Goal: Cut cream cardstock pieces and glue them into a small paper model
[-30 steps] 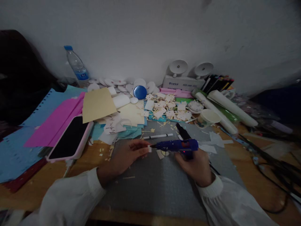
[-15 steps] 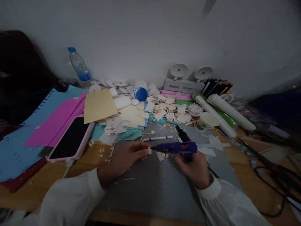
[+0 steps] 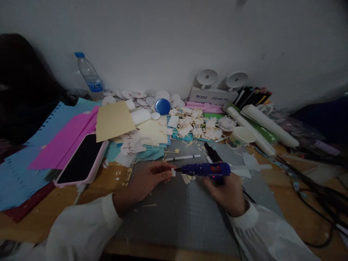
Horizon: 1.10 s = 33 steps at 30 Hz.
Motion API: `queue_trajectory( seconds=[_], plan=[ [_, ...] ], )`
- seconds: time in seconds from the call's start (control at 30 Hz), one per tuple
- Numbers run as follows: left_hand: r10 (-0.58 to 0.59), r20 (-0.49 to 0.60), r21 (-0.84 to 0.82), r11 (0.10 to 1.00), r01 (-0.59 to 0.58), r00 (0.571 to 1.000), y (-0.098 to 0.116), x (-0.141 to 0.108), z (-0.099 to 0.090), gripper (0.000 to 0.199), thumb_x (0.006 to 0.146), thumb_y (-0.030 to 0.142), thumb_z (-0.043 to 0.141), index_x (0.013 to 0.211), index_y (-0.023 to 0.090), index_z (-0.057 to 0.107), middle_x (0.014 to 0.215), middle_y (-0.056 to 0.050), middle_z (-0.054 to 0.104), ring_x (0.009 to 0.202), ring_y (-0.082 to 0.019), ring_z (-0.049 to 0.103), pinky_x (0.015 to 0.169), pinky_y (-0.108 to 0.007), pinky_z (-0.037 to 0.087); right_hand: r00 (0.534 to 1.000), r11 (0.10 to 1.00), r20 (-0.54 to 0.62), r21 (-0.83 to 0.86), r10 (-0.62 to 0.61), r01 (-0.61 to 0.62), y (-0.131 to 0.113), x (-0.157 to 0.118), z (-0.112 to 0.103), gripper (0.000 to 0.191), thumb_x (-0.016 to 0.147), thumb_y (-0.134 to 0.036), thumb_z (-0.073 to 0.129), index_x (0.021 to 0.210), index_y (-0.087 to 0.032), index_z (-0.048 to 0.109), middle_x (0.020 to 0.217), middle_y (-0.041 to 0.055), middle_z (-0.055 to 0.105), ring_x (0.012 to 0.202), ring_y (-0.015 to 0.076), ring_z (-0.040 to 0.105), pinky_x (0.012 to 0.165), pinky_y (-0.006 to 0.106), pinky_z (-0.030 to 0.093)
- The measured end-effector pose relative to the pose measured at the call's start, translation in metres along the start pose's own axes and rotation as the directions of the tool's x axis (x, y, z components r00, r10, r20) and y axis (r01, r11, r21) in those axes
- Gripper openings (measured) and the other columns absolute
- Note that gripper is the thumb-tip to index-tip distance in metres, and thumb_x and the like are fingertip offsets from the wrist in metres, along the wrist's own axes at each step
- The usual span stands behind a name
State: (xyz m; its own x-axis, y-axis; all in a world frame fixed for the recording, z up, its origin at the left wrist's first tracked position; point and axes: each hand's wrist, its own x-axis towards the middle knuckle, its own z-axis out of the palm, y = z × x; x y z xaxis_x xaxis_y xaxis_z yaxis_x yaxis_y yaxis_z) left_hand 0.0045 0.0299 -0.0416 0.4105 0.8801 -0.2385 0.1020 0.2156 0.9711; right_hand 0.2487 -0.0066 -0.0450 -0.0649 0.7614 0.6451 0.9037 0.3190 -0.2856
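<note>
My right hand (image 3: 227, 192) is closed round the handle of a blue glue gun (image 3: 201, 169), its nozzle pointing left. A small white piece (image 3: 173, 172) is pinched between the thumb and fingers of my left hand (image 3: 150, 179). The nozzle tip is at this piece; whether it touches cannot be made out. Beneath the gun, a small pale card (image 3: 187, 178) lies on the grey mat (image 3: 174, 214). Just beyond my hands is a white pen (image 3: 183, 158) with black bands, and a black tool (image 3: 212, 152) lies partly behind the gun.
At the back is a pile of small cards with sticks (image 3: 190, 123). To the left lie a phone (image 3: 81, 159), coloured papers (image 3: 62, 141) and a water bottle (image 3: 89, 76). Rightward are a paper cup (image 3: 241, 137), white rolls (image 3: 269, 125) and black cables (image 3: 318, 195).
Both hands keep nearly the same pose, glue gun nozzle still at the white piece. The gun and right hand appear slightly further right; the view has shifted a little.
</note>
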Motion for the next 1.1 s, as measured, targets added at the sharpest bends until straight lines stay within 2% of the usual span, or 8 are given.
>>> queue_trajectory(
  seconds=[0.17, 0.37, 0.6, 0.73, 0.9, 1.1],
  plan=[
    [0.014, 0.009, 0.008, 1.000, -0.014, 1.000, 0.001, -0.001, -0.001, 0.026, 0.078, 0.036, 0.067, 0.097, 0.019, 0.069, 0.068, 0.002, 0.058, 0.062, -0.011, 0.048, 0.059, -0.022, 0.037, 0.999, 0.999, -0.012, 0.009, -0.041, 0.041, 0.000, 0.001, 0.000, 0.018, 0.079, -0.035, 0.053, 0.079, -0.019, 0.062, 0.055, 0.0006, 0.064, 0.039, 0.0158, 0.056, 0.042, 0.025, 0.042],
    [0.027, 0.029, -0.071, 0.997, -0.024, 0.999, -0.001, 0.001, 0.000, 0.026, 0.075, 0.033, 0.070, 0.095, 0.017, 0.068, 0.067, 0.002, 0.057, 0.060, -0.010, 0.047, 0.060, -0.024, 0.036, 0.999, 0.999, 0.001, 0.018, -0.036, 0.036, 0.001, -0.001, 0.000, 0.020, 0.079, -0.036, 0.056, 0.083, -0.017, 0.060, 0.053, 0.0001, 0.062, 0.039, 0.0168, 0.057, 0.040, 0.025, 0.042],
    [0.021, 0.019, -0.053, 0.998, -0.019, 1.000, 0.002, 0.000, 0.000, 0.021, 0.076, 0.030, 0.069, 0.094, 0.018, 0.068, 0.065, 0.004, 0.055, 0.060, -0.009, 0.046, 0.058, -0.022, 0.035, 0.999, 0.999, 0.039, 0.022, -0.030, 0.029, 0.001, -0.001, -0.001, 0.019, 0.078, -0.035, 0.055, 0.084, -0.016, 0.058, 0.054, 0.0008, 0.063, 0.041, 0.0180, 0.060, 0.041, 0.025, 0.043],
    [0.023, 0.024, -0.054, 0.998, -0.022, 0.999, 0.004, -0.001, 0.000, 0.021, 0.076, 0.030, 0.069, 0.093, 0.017, 0.068, 0.064, 0.004, 0.054, 0.059, -0.009, 0.045, 0.057, -0.022, 0.033, 0.999, 0.999, 0.021, 0.008, -0.048, 0.047, 0.002, -0.001, -0.001, 0.018, 0.078, -0.033, 0.055, 0.085, -0.016, 0.057, 0.055, 0.0007, 0.063, 0.041, 0.0180, 0.060, 0.041, 0.026, 0.043],
    [0.029, 0.026, -0.118, 0.993, -0.025, 0.999, -0.003, 0.002, 0.000, 0.022, 0.075, 0.029, 0.070, 0.093, 0.017, 0.067, 0.063, 0.004, 0.054, 0.059, -0.009, 0.046, 0.058, -0.022, 0.034, 0.998, 0.999, 0.043, 0.023, -0.050, 0.049, 0.002, -0.002, -0.003, 0.017, 0.078, -0.032, 0.054, 0.085, -0.017, 0.056, 0.052, -0.0008, 0.061, 0.039, 0.0168, 0.058, 0.040, 0.025, 0.041],
    [0.008, 0.002, -0.117, 0.993, -0.008, 1.000, -0.010, 0.004, -0.001, 0.023, 0.075, 0.031, 0.070, 0.093, 0.018, 0.068, 0.065, 0.003, 0.056, 0.058, -0.009, 0.047, 0.057, -0.022, 0.034, 0.997, 0.997, 0.035, 0.033, -0.070, 0.069, 0.001, -0.001, -0.005, 0.013, 0.078, -0.030, 0.053, 0.083, -0.018, 0.056, 0.054, -0.0003, 0.062, 0.040, 0.0169, 0.058, 0.041, 0.025, 0.042]
  ],
)
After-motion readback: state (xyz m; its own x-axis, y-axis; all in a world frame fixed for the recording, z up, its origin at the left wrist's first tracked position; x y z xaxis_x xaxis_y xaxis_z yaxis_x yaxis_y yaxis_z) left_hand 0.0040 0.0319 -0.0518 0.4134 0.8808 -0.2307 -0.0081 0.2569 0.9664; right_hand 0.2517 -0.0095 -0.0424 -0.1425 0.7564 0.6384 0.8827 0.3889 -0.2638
